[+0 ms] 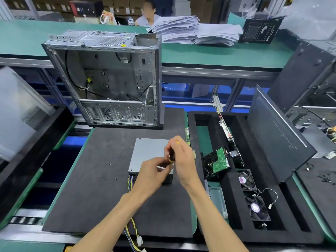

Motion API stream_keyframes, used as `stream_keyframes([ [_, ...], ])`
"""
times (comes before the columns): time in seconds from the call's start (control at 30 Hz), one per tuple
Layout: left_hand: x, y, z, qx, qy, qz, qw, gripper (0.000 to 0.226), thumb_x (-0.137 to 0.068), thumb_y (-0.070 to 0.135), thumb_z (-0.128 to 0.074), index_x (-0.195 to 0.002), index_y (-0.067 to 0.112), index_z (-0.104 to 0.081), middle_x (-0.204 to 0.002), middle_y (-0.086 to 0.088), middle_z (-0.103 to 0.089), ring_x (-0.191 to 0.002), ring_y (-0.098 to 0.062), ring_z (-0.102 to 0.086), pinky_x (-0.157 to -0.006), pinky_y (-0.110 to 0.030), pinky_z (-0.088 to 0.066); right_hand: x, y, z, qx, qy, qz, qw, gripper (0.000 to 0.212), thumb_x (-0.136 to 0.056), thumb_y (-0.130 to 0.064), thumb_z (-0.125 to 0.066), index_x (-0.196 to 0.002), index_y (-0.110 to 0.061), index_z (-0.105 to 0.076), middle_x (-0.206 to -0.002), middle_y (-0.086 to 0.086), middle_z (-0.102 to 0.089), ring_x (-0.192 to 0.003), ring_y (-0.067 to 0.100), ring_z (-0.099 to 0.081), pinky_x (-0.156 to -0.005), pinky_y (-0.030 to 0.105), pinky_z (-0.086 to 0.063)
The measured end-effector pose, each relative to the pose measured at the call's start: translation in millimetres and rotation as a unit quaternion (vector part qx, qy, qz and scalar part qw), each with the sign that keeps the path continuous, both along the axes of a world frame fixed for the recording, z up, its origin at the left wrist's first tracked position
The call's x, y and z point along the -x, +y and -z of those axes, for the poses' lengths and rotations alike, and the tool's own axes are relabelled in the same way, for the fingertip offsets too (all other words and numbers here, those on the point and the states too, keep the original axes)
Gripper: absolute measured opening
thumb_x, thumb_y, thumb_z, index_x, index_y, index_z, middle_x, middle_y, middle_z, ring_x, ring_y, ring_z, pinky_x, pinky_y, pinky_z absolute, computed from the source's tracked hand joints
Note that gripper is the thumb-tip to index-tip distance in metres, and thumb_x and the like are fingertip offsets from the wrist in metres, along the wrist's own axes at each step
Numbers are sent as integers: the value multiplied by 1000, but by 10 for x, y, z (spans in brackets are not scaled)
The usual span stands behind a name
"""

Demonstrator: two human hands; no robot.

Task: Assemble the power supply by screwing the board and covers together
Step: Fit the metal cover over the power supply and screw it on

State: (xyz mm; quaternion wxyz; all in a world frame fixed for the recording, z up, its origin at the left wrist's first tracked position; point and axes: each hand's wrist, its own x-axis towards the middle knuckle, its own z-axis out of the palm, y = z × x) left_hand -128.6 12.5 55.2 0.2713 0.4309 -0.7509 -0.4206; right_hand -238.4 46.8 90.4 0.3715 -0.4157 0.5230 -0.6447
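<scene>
Electronics assembly workshop, factory-line type: long green-topped benches (218,55) across the frame, roller conveyor (23,220) lower left, stripped PC case (109,79) at centre, black foam tray (236,179) of fans and boards at right, stacked paperwork (196,30) and cartons (123,6) along the top.

Open computer case (109,79), paper stacks (196,30), hard drive (217,162), two fans (252,193)

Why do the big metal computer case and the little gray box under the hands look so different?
The computer case stands upright with one side open, so you see cables inside. The power supply lies flat on the black mat, closed on top, with coloured wires coming out. The case is much bigger and untouched; the right hand holds a screwdriver over the power supply. Both are gray metal.
</scene>
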Motion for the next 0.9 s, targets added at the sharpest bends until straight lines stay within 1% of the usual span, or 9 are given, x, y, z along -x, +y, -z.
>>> stream_keyframes([
  [0.07,-8,-1,18,-5,0,-3,1000,18,-91,15,-69,-86,32,-73,-78,17,-73,-75,-4,-68,-68,-9,-46,112,-15,-62,-21,-13,-58,998,18,-84,-22,-47,-78,-11,-61,-61,5,-49,-59,16,-40,-55,25,-33],
  [0.13,-19,-5,34,-11,-5,-9,1000,15,-92,17,-68,-87,30,-74,-77,19,-72,-72,-2,-67,-66,-7,-43,175,-43,-106,-52,5,-115,992,23,-85,-27,-46,-78,-14,-65,-59,1,-43,-61,17,-35,-59,33,-28],
  [0.2,-34,-12,33,-12,-10,-12,1000,13,-93,18,-67,-90,27,-75,-78,16,-73,-73,-1,-67,-66,-6,-42,165,-61,-142,-74,10,-145,987,22,-84,-32,-48,-72,-18,-58,-62,-4,-40,-65,16,-32,-62,35,-26],
  [0.27,-41,-22,10,-18,-14,-7,1000,13,-93,17,-67,-91,27,-75,-81,13,-75,-76,-1,-69,-68,-7,-44,114,-54,-140,-79,20,-132,988,18,-86,-31,-47,-72,-20,-51,-65,-8,-40,-66,14,-31,-63,32,-28],
  [0.4,-57,-19,-32,-37,-26,-1,999,10,-92,14,-67,-92,19,-75,-86,7,-77,-77,-7,-72,-72,-17,-51,-22,24,-43,-57,39,-77,995,17,-92,-26,-41,-77,-18,-46,-69,-11,-41,-66,9,-34,-66,26,-31],
  [0.5,-71,8,-41,-31,-20,2,999,13,-91,8,-65,-93,14,-76,-85,5,-77,-78,-6,-72,-69,-12,-48,-98,76,-15,-35,55,-64,996,20,-98,-23,-38,-79,-18,-43,-72,-17,-42,-69,5,-36,-67,18,-34],
  [0.6,-78,28,-55,-32,-11,4,999,14,-90,6,-64,-91,13,-76,-81,6,-76,-74,-5,-71,-66,-13,-48,-116,86,-3,-28,61,-59,996,22,-101,-23,-37,-80,-18,-43,-74,-18,-42,-71,3,-37,-68,15,-34],
  [0.8,-124,52,-23,-44,0,9,999,16,-89,10,-62,-86,21,-72,-77,8,-75,-69,-9,-72,-71,-34,-60,-191,108,49,-29,69,-62,995,23,-104,-28,-40,-83,-29,-49,-77,-20,-47,-72,2,-41,-68,12,-38],
  [0.9,-132,57,-14,-43,4,10,999,15,-89,10,-61,-85,21,-70,-76,6,-74,-69,-10,-72,-72,-38,-60,-202,102,48,-30,64,-64,995,22,-104,-31,-41,-83,-31,-50,-78,-21,-48,-73,1,-42,-67,11,-40],
])
